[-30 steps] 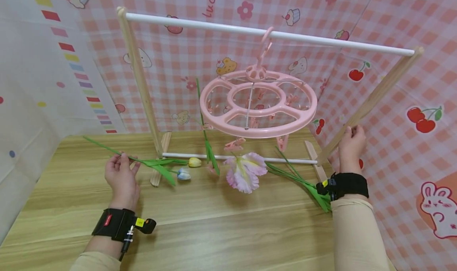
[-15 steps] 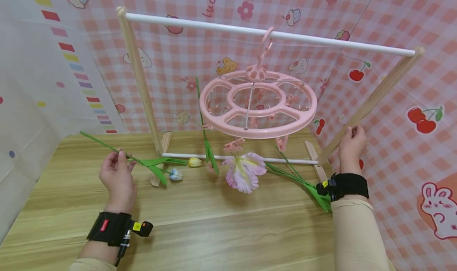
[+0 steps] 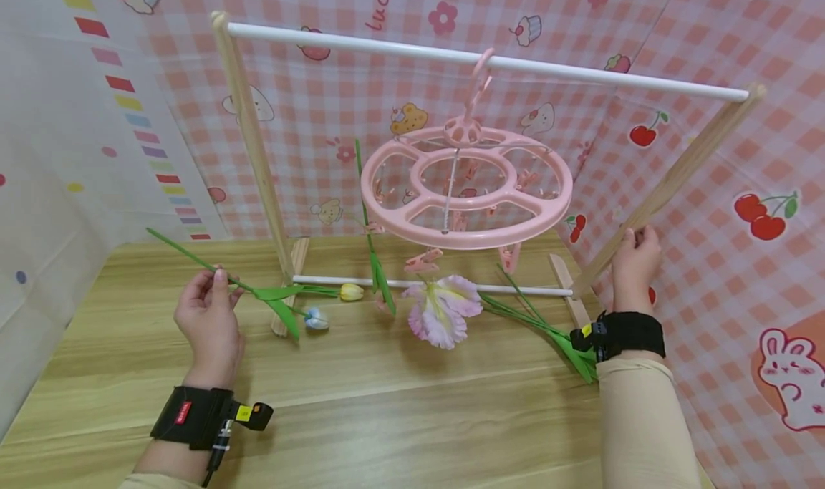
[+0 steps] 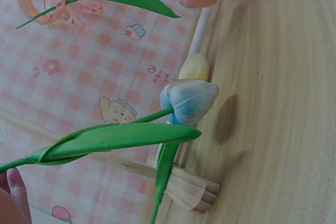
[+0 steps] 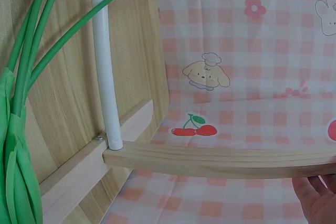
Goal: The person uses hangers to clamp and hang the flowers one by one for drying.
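My left hand (image 3: 209, 317) pinches the green stem of a blue-and-white artificial tulip (image 3: 316, 318), held above the left of the table. In the left wrist view the tulip's bloom (image 4: 191, 100) partly covers a yellow tulip (image 4: 195, 66). My right hand (image 3: 634, 263) grips the right wooden post (image 3: 670, 177) of a drying rack. From the rack's white top rod (image 3: 387, 51) hangs a pink oval clip hanger (image 3: 467, 238). One clip bears a pink tulip, stem up (image 3: 359, 181). Below the hanger's front is a large pink-and-lilac flower (image 3: 445, 311); its attachment is unclear.
A yellow tulip (image 3: 351, 292) lies by the rack's left foot (image 3: 281, 323). Several green stems (image 3: 541, 328) lie near the right foot (image 3: 562, 270). The white lower rod (image 3: 515, 288) crosses between the posts. Checked cloth (image 3: 309, 117) closes off the back and right.
My left hand has shifted slightly left, drawing the blue tulip away from the yellow one, and its stem end has risen a little. The right hand keeps its place on the post.
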